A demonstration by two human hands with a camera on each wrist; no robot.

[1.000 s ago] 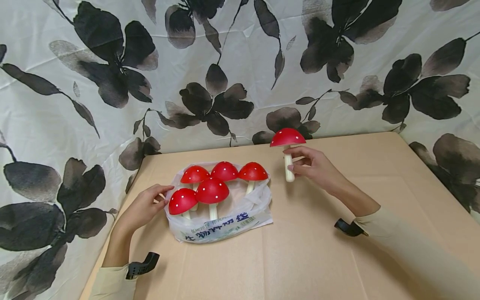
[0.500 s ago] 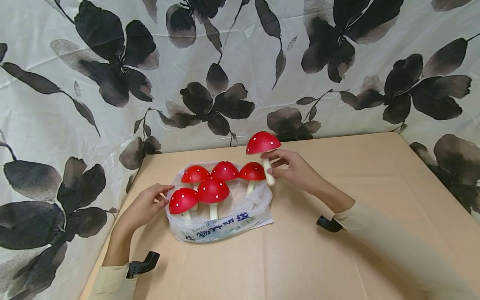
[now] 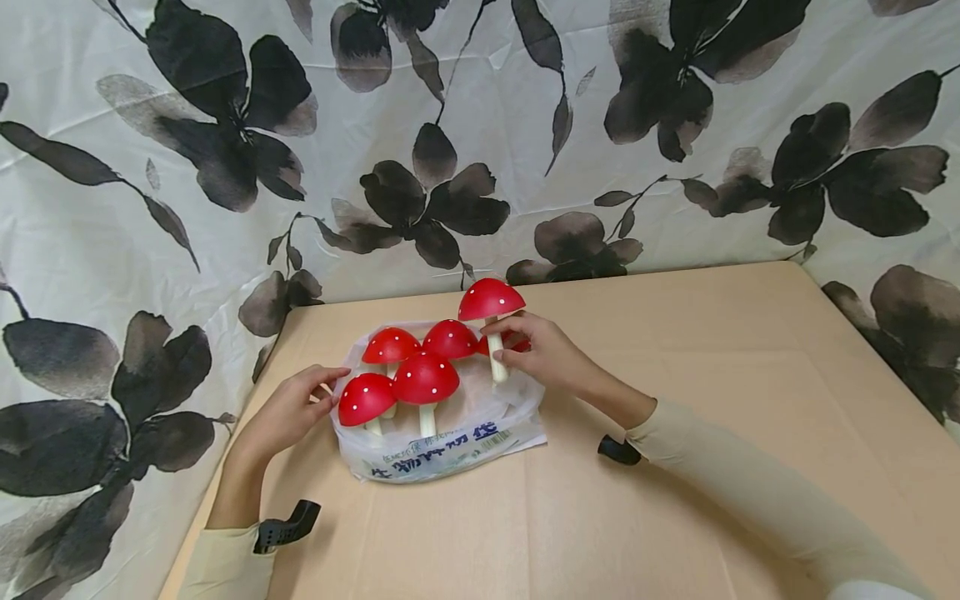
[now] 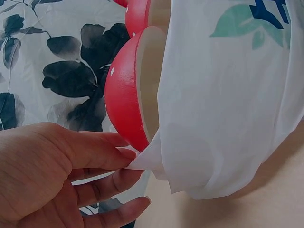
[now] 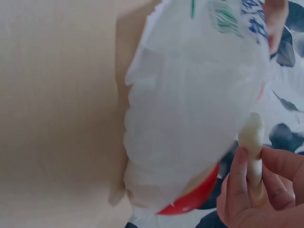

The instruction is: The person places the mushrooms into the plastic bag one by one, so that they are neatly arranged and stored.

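A white plastic bag [image 3: 450, 457] with printed lettering stands on the table, its mouth spread wide. Inside are several toy mushrooms [image 3: 425, 379] with white-dotted red caps and pale stems. My left hand [image 3: 288, 412] pinches the bag's left rim between thumb and finger, plainest in the left wrist view beside a red cap [image 4: 124, 95]. With its fingers around the pale stem [image 5: 254, 137], my right hand [image 3: 543, 350] holds another toy mushroom [image 3: 491, 300] upright over the right side of the bag. That hand partly hides a mushroom behind it.
The bag rests on a light brown tabletop [image 3: 637, 517]. Behind and to the left hangs a white cloth [image 3: 517, 192] printed with dark flowers. A black band [image 3: 288, 527] is at the left wrist, another black band [image 3: 619, 450] at the right.
My right hand has brought its toy mushroom leftward and slightly down, from right of the bag to over the bag's right side. The left hand has stayed at the rim.
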